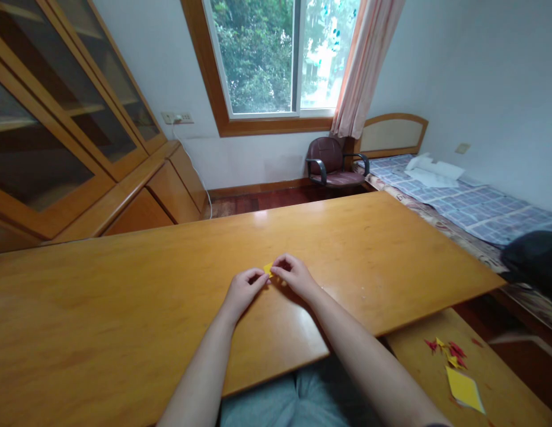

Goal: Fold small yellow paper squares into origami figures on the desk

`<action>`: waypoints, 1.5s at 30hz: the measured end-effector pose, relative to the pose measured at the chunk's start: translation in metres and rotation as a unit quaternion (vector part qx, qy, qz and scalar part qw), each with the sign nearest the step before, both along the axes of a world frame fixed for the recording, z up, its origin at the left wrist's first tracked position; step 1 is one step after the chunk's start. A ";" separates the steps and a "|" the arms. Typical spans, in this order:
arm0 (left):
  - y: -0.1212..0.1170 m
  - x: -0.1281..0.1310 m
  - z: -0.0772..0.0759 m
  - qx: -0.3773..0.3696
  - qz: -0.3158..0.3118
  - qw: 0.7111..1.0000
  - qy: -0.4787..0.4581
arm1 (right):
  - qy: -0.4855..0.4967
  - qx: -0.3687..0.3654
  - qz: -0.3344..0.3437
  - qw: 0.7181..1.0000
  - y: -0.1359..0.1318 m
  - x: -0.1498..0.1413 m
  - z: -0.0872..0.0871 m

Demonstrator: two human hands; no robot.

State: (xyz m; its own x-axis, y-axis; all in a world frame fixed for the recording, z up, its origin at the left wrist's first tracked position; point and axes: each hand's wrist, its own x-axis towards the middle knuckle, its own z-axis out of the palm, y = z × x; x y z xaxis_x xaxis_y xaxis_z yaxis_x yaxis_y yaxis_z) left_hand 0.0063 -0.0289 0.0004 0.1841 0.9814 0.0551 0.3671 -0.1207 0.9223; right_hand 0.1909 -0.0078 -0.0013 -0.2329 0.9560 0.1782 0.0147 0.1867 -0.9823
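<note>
Over the wooden table [160,296] both hands pinch one small piece of yellow paper [268,269]. My left hand [246,289] has its thumb and fingers closed at the paper's lower left side. From the right, my right hand [296,276] grips the same piece between thumb and index finger. Only a small part of the paper shows between the fingertips, so its folds cannot be made out.
A lower wooden surface [418,338] at the right holds a stack of yellow paper squares [464,389] and several small red and yellow folded paper pieces [456,351]. Beyond the table stand an armchair [326,157], a bed [471,207] and a cabinet [137,178].
</note>
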 end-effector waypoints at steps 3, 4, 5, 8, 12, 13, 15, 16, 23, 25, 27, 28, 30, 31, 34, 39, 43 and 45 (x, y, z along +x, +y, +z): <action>0.000 -0.001 0.000 -0.005 -0.003 1.000 -0.003 | 0.000 -0.001 -0.003 1.000 0.001 0.000 -0.002; 0.000 -0.001 0.000 -0.009 -0.005 1.000 -0.008 | 0.000 -0.002 -0.004 1.000 0.000 0.000 -0.002; 0.000 -0.001 0.000 -0.013 -0.006 1.000 -0.013 | -0.001 -0.003 -0.003 1.000 0.000 0.000 -0.002; 0.000 -0.001 0.000 -0.026 -0.007 0.999 -0.029 | -0.002 -0.005 0.001 1.000 -0.001 0.001 -0.001; 0.000 -0.001 0.003 -0.031 -0.013 0.999 -0.039 | 0.003 -0.009 0.010 1.000 -0.001 0.001 -0.001; 0.000 0.000 0.004 -0.031 -0.016 0.999 -0.036 | 0.005 -0.009 0.013 1.000 -0.001 0.001 -0.001; -0.001 0.001 0.007 -0.026 -0.023 0.999 -0.017 | 0.010 -0.008 0.018 1.000 -0.001 0.001 -0.001; -0.002 0.001 0.009 -0.020 -0.027 0.999 -0.004 | 0.010 -0.008 0.019 1.000 -0.001 0.001 -0.001; -0.003 0.004 0.015 -0.005 -0.031 0.999 0.031 | 0.008 -0.016 0.017 1.000 -0.002 0.001 0.002; -0.003 0.003 0.014 -0.004 -0.032 0.999 0.034 | 0.010 -0.017 0.018 1.000 -0.003 0.001 0.003; -0.002 0.003 0.012 -0.002 -0.034 0.999 0.037 | 0.012 -0.016 0.020 1.000 -0.003 0.001 0.003; -0.002 0.003 0.011 -0.003 -0.034 0.999 0.038 | 0.013 -0.015 0.019 1.000 -0.003 0.001 0.003; -0.002 0.002 0.010 -0.005 -0.035 0.999 0.037 | 0.013 -0.011 0.018 1.000 -0.003 0.001 0.004; -0.002 0.002 0.010 -0.006 -0.035 0.999 0.036 | 0.013 -0.012 0.017 1.000 -0.003 0.001 0.004; -0.002 0.002 0.011 -0.007 -0.035 0.999 0.035 | 0.010 -0.018 0.014 1.000 -0.004 0.001 0.004; -0.001 0.002 0.012 -0.010 -0.040 0.999 0.024 | 0.012 -0.025 0.013 1.000 -0.004 0.001 0.005; -0.002 0.001 0.012 -0.018 -0.041 0.999 0.009 | 0.015 -0.028 0.010 0.999 -0.004 0.001 0.006; -0.002 0.001 0.012 -0.022 -0.040 0.999 0.002 | 0.016 -0.030 0.009 0.999 -0.004 0.002 0.006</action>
